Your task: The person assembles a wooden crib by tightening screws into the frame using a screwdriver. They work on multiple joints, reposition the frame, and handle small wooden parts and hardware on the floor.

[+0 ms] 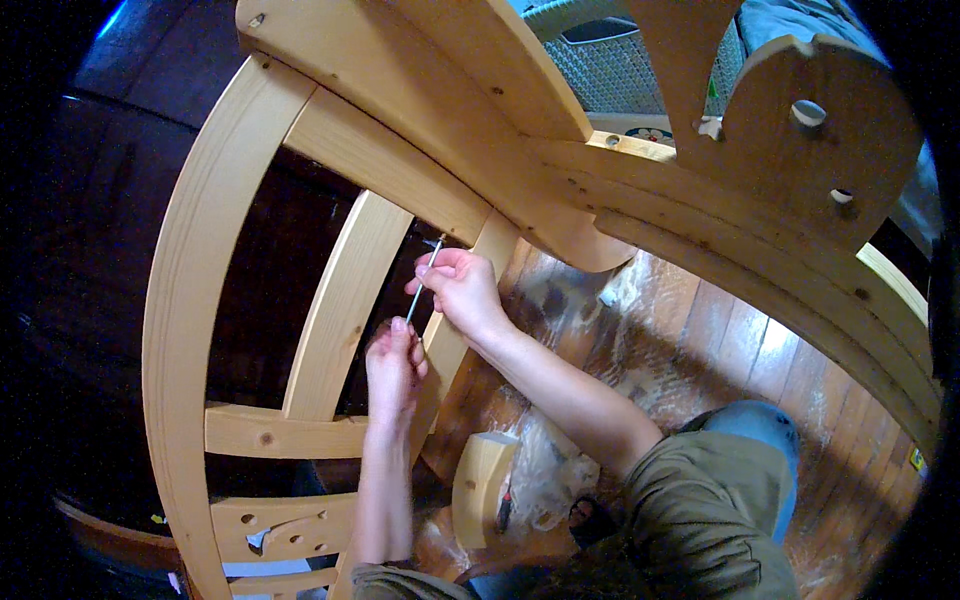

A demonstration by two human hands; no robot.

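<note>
A thin, silvery metal rod [428, 264] slants between my two hands, its upper tip at the underside of a pale wooden rail [385, 165]. My right hand [460, 290] pinches the rod's upper part between thumb and fingers. Lower down, my left hand [393, 365] has its fingertips closed around the rod's bottom end. Whether the upper tip sits in a hole or only touches the rail, I cannot tell. Beside my hands runs an upright pale slat [345, 300] of the wooden frame, and my right hand partly covers another slat [490, 250].
A curved wooden post [195, 300] bounds the frame on the left. Overhead at right arches a wide curved board [750, 245]. On the dusty plank floor [690, 340] lie a wooden block [482, 488] and a red-and-black screwdriver [505, 508]. A woven basket [600, 70] stands behind.
</note>
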